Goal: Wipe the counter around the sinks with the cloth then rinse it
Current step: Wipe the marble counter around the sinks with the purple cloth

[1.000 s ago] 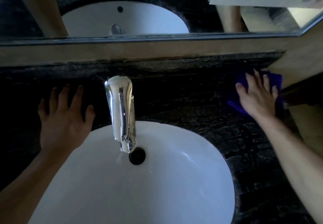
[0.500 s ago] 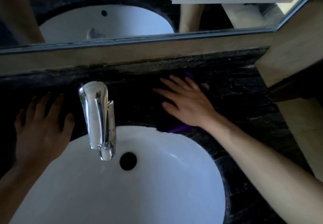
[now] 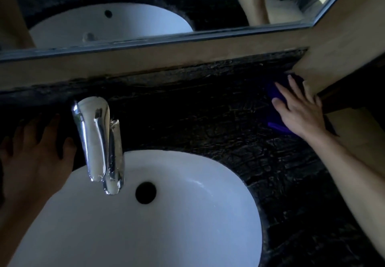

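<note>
A purple cloth (image 3: pixel 275 93) lies on the dark marbled counter (image 3: pixel 208 121) in the back right corner, against the beige side wall. My right hand (image 3: pixel 300 108) presses flat on the cloth, fingers spread, covering most of it. A white oval sink (image 3: pixel 177 225) sits in the counter below, with a chrome tap (image 3: pixel 98 141) over its back rim. To the left of the tap, my left hand (image 3: pixel 35 158) rests flat on the counter at the sink's edge, fingers apart, holding nothing.
A mirror (image 3: pixel 145 12) runs along the back wall above a beige ledge (image 3: pixel 145 62) and reflects the sink. The beige side wall (image 3: pixel 343 48) closes the counter on the right. A dark drain hole (image 3: pixel 145 192) sits in the basin.
My right hand has slid the cloth from the counter just behind the sink back to the right corner. My left hand has stayed beside the tap.
</note>
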A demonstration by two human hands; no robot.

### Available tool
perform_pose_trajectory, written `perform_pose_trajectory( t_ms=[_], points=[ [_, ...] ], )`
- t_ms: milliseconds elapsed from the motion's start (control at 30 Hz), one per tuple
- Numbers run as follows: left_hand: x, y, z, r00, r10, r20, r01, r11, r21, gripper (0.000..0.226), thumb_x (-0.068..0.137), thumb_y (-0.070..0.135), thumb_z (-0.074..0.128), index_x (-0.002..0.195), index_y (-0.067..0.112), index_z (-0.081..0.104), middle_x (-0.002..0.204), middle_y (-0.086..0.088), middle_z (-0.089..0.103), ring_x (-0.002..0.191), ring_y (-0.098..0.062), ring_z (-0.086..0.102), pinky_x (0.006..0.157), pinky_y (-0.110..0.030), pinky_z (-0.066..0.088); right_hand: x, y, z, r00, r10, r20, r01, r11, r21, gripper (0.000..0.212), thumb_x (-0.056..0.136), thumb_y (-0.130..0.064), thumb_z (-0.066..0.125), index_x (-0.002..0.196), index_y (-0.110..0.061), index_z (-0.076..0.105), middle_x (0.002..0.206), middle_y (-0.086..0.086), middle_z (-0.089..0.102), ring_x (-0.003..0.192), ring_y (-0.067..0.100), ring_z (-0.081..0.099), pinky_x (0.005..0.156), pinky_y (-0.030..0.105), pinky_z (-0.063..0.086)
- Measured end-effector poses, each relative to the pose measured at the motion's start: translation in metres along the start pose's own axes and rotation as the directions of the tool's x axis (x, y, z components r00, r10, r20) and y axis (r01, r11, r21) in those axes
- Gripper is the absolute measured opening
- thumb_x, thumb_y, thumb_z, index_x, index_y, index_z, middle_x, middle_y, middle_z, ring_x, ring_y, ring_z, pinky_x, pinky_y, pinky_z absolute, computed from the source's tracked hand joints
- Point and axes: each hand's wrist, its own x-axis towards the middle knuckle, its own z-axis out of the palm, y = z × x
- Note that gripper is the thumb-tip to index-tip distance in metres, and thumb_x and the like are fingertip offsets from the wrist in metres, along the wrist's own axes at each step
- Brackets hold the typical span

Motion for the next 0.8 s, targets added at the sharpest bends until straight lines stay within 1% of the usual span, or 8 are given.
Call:
perform_pose_trajectory(
  t_ms=[133, 333, 400, 500, 533, 600, 700, 800],
  points=[
    [-0.003, 0.014, -0.007, 1.0, 0.006, -0.001, -0.006, 0.999, -0.044, 0.062, 0.098, 0.044, 0.029, 0.151, 0.012, 0.036, 0.158, -0.024, 0.03, 0.149, -0.043, 0.023, 0.119, -0.065, 0.016, -0.036, -0.08, 0.016, 0.982, -0.186, -0.027, 0.184, 0.981, -0.056, 0.065, 0.09, -0.063, 0.023, 0.154, -0.054, 0.019, 0.172, -0.007, 0.009, 0.157, 0.035, 0.008, 0.123, 0.06, 0.01],
    [-0.002, 0.01, -0.006, 1.0, 0.007, -0.001, -0.007, 0.998, -0.058, 0.061, 0.098, 0.047, 0.03, 0.147, 0.011, 0.039, 0.155, -0.024, 0.031, 0.145, -0.046, 0.028, 0.117, -0.07, 0.022, -0.081, -0.225, 0.051, 0.842, -0.536, -0.059, 0.53, 0.843, -0.091, 0.061, 0.09, -0.062, 0.034, 0.15, -0.052, 0.035, 0.168, -0.001, 0.027, 0.151, 0.047, 0.019, 0.118, 0.067, 0.016],
    [-0.002, 0.009, -0.007, 1.0, 0.009, -0.009, -0.009, 0.998, -0.06, 0.06, 0.099, 0.047, 0.03, 0.147, 0.012, 0.039, 0.156, -0.023, 0.031, 0.146, -0.045, 0.028, 0.118, -0.067, 0.021, -0.086, -0.236, 0.057, 0.774, -0.631, -0.045, 0.623, 0.773, -0.117, 0.061, 0.092, -0.064, 0.035, 0.151, -0.052, 0.033, 0.168, 0.0, 0.025, 0.151, 0.047, 0.018, 0.118, 0.067, 0.015],
    [-0.006, 0.007, -0.009, 1.0, 0.018, -0.013, -0.019, 0.997, -0.07, 0.06, 0.101, 0.046, 0.03, 0.15, 0.013, 0.038, 0.159, -0.021, 0.032, 0.149, -0.041, 0.026, 0.121, -0.062, 0.019, -0.069, -0.203, 0.051, 0.715, -0.699, -0.03, 0.69, 0.712, -0.134, 0.059, 0.093, -0.069, 0.033, 0.15, -0.053, 0.034, 0.167, -0.003, 0.028, 0.153, 0.039, 0.023, 0.12, 0.061, 0.018],
    [-0.006, 0.006, -0.007, 0.999, 0.018, -0.028, -0.02, 0.997, -0.074, 0.06, 0.101, 0.045, 0.031, 0.149, 0.012, 0.039, 0.159, -0.021, 0.033, 0.15, -0.039, 0.024, 0.121, -0.061, 0.018, -0.06, -0.183, 0.046, 0.733, -0.679, -0.039, 0.67, 0.73, -0.134, 0.058, 0.093, -0.068, 0.032, 0.15, -0.053, 0.036, 0.166, -0.004, 0.03, 0.152, 0.037, 0.026, 0.12, 0.059, 0.02],
    [-0.004, 0.005, -0.006, 1.0, 0.015, -0.025, -0.017, 0.997, -0.08, 0.062, 0.099, 0.046, 0.031, 0.149, 0.01, 0.04, 0.158, -0.022, 0.034, 0.151, -0.036, 0.022, 0.121, -0.061, 0.015, -0.039, -0.131, 0.035, 0.826, -0.561, -0.058, 0.551, 0.825, -0.127, 0.059, 0.094, -0.068, 0.028, 0.151, -0.052, 0.034, 0.167, -0.004, 0.029, 0.153, 0.036, 0.025, 0.121, 0.057, 0.021],
    [0.001, 0.001, -0.002, 1.0, -0.001, 0.019, 0.002, 0.999, -0.041, 0.061, 0.099, 0.049, 0.027, 0.147, 0.013, 0.039, 0.157, -0.022, 0.036, 0.146, -0.041, 0.028, 0.121, -0.063, 0.019, -0.016, -0.044, 0.017, 0.965, -0.253, -0.061, 0.248, 0.965, -0.088, 0.067, 0.091, -0.072, 0.018, 0.155, -0.052, 0.023, 0.171, -0.007, 0.013, 0.156, 0.035, 0.013, 0.124, 0.056, 0.013],
    [0.0, 0.005, -0.005, 1.0, 0.001, 0.008, -0.001, 0.998, -0.055, 0.06, 0.099, 0.047, 0.029, 0.148, 0.013, 0.039, 0.157, -0.022, 0.035, 0.147, -0.041, 0.028, 0.12, -0.064, 0.02, -0.006, 0.011, 0.002, 0.999, -0.024, -0.022, 0.024, 0.999, -0.029, 0.068, 0.089, -0.077, 0.012, 0.153, -0.057, 0.016, 0.172, -0.011, 0.0, 0.157, 0.032, 0.004, 0.123, 0.056, 0.012]
  ],
)
